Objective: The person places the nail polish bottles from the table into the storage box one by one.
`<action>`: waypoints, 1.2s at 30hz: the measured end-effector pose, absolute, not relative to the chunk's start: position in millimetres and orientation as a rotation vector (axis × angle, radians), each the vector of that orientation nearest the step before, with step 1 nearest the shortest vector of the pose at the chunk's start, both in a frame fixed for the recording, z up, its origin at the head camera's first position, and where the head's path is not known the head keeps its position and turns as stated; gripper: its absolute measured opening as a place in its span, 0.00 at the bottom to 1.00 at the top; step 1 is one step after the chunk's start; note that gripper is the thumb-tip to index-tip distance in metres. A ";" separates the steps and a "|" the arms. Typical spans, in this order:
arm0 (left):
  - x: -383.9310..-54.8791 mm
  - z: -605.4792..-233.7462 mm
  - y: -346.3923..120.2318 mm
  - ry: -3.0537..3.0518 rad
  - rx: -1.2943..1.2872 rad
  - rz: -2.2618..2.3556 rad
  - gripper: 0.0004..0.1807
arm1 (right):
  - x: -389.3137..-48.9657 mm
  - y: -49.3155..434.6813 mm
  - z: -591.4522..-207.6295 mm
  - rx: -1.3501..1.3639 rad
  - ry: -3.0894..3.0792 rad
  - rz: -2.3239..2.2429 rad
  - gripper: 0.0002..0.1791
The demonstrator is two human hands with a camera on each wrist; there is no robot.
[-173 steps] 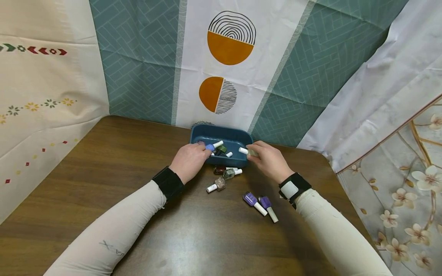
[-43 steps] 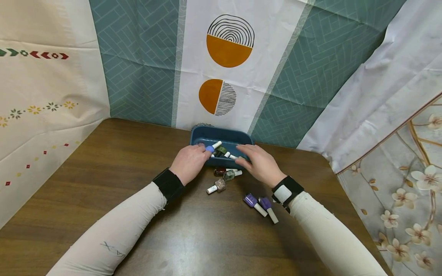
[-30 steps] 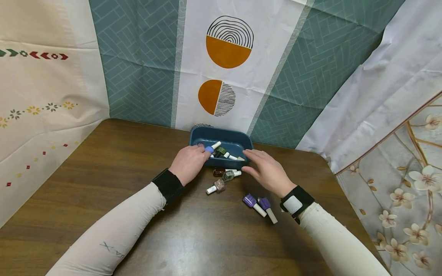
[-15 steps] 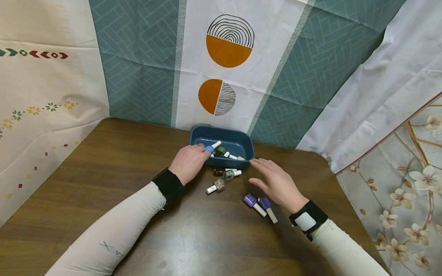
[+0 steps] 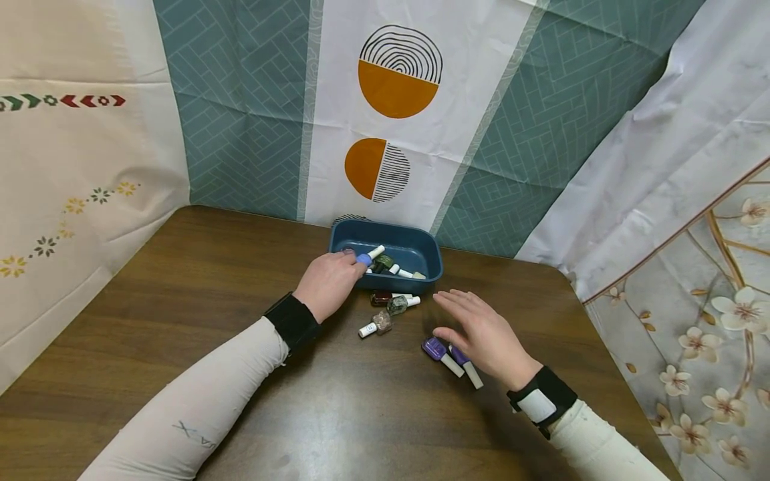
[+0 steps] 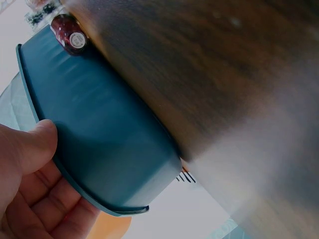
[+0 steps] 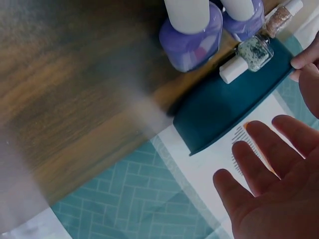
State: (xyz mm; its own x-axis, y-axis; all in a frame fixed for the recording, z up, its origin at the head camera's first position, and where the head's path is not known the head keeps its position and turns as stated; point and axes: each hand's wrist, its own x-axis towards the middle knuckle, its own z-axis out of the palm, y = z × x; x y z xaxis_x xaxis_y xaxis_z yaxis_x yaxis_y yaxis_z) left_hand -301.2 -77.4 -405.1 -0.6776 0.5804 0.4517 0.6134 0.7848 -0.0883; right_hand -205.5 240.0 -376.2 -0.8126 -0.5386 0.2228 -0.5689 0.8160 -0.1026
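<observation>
My left hand (image 5: 331,284) grips the rim of a dark blue plastic bin (image 5: 430,284), its thumb (image 6: 40,144) against the outer wall and its fingers over the edge. Inside the bin lie several nail polish bottles, among them a light blue bottle (image 5: 363,259) beside the fingers and a green bottle (image 5: 385,262). My right hand (image 5: 487,337), fingers apart and holding nothing, hovers by two purple nail polish bottles, one in full view (image 5: 434,349), the other (image 5: 458,354) partly covered by the hand.
In front of the bin lie a dark red bottle (image 5: 381,298), a green-speckled bottle (image 5: 397,306) and a glittery bottle (image 5: 381,323), all with white caps. The wooden table (image 5: 337,401) ends at a patterned curtain (image 5: 240,133) close behind the bin.
The pale bottle that my right hand held earlier now lies in the bin. That hand has let go and drawn back toward the purple bottles; my left hand stays on the rim.
</observation>
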 end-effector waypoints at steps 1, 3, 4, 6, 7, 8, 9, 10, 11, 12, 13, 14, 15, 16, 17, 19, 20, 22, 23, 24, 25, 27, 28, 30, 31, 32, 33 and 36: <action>-301.7 -405.0 -77.6 -2.510 -0.897 -0.099 0.11 | -204.8 239.2 -376.5 0.866 -2.821 0.241 0.36; -302.7 -405.2 -78.1 -2.506 -0.899 -0.101 0.11 | -203.1 237.9 -377.2 0.865 -2.823 0.235 0.36; -303.2 -405.3 -78.5 -2.504 -0.900 -0.103 0.11 | -202.4 237.3 -377.6 0.866 -2.821 0.232 0.36; -304.0 -405.6 -79.3 -2.496 -0.904 -0.108 0.11 | -201.2 235.9 -378.8 0.868 -2.819 0.229 0.35; -304.0 -405.8 -79.4 -2.493 -0.905 -0.108 0.11 | -200.5 235.6 -379.5 0.868 -2.818 0.228 0.35; -304.0 -405.9 -79.5 -2.489 -0.906 -0.108 0.11 | -199.6 235.3 -380.2 0.869 -2.819 0.227 0.35; -304.0 -406.0 -79.6 -2.486 -0.907 -0.108 0.11 | -199.0 235.0 -381.1 0.869 -2.820 0.226 0.35; -304.0 -405.9 -79.8 -2.484 -0.909 -0.107 0.11 | -198.3 234.8 -381.9 0.870 -2.821 0.224 0.35; -303.9 -406.0 -80.0 -2.481 -0.910 -0.107 0.11 | -197.6 234.5 -382.8 0.873 -2.822 0.225 0.35; -304.0 -406.1 -80.2 -2.479 -0.910 -0.105 0.11 | -197.0 234.2 -383.7 0.878 -2.822 0.228 0.34; -304.1 -406.0 -80.4 -2.479 -0.910 -0.104 0.11 | -196.5 234.0 -384.5 0.882 -2.821 0.228 0.34; -304.1 -406.0 -80.5 -2.476 -0.910 -0.104 0.11 | -196.0 233.8 -385.5 0.889 -2.820 0.229 0.34; -304.4 -406.1 -80.6 -2.473 -0.911 -0.103 0.11 | -195.6 233.9 -386.3 0.893 -2.819 0.230 0.34; -304.5 -406.2 -80.7 -2.471 -0.912 -0.101 0.10 | -195.3 233.9 -387.1 0.897 -2.821 0.232 0.34; -304.7 -406.3 -80.8 -2.467 -0.912 -0.099 0.10 | -195.0 233.9 -387.9 0.901 -2.824 0.232 0.34; -305.2 -406.6 -80.9 -2.465 -0.913 -0.096 0.10 | -194.4 234.2 -389.2 0.900 -2.834 0.233 0.34; -305.4 -406.7 -80.8 -2.465 -0.913 -0.093 0.10 | -194.3 234.2 -389.6 0.899 -2.841 0.232 0.34; -305.5 -406.8 -80.5 -2.468 -0.912 -0.089 0.10 | -193.8 234.5 -390.7 0.897 -2.857 0.228 0.34; -305.4 -407.0 -80.4 -2.469 -0.912 -0.088 0.10 | -193.5 234.7 -391.5 0.898 -2.860 0.228 0.34; -305.3 -407.1 -80.2 -2.470 -0.911 -0.087 0.10 | -193.3 234.9 -392.4 0.904 -2.860 0.226 0.34; -305.1 -407.1 -80.0 -2.469 -0.911 -0.086 0.10 | -193.2 235.0 -393.3 0.911 -2.856 0.226 0.33; -304.9 -407.4 -79.9 -2.466 -0.912 -0.086 0.10 | -192.7 235.3 -395.4 0.925 -2.841 0.221 0.32; -304.8 -407.6 -79.8 -2.464 -0.912 -0.086 0.09 | -192.6 235.4 -396.4 0.930 -2.832 0.220 0.32; -304.6 -407.8 -79.7 -2.463 -0.911 -0.089 0.09 | -192.5 235.6 -398.1 0.939 -2.821 0.214 0.31; -304.5 -408.0 -79.6 -2.463 -0.910 -0.091 0.09 | -192.4 235.6 -398.7 0.940 -2.823 0.213 0.31; -304.4 -408.1 -79.6 -2.463 -0.909 -0.093 0.09 | -192.4 235.8 -399.4 0.941 -2.826 0.211 0.31; -304.3 -408.3 -79.6 -2.464 -0.909 -0.094 0.09 | -192.3 236.0 -400.0 0.943 -2.831 0.209 0.31; -303.9 -408.6 -79.4 -2.468 -0.910 -0.093 0.10 | -192.2 236.6 -401.8 0.950 -2.841 0.206 0.31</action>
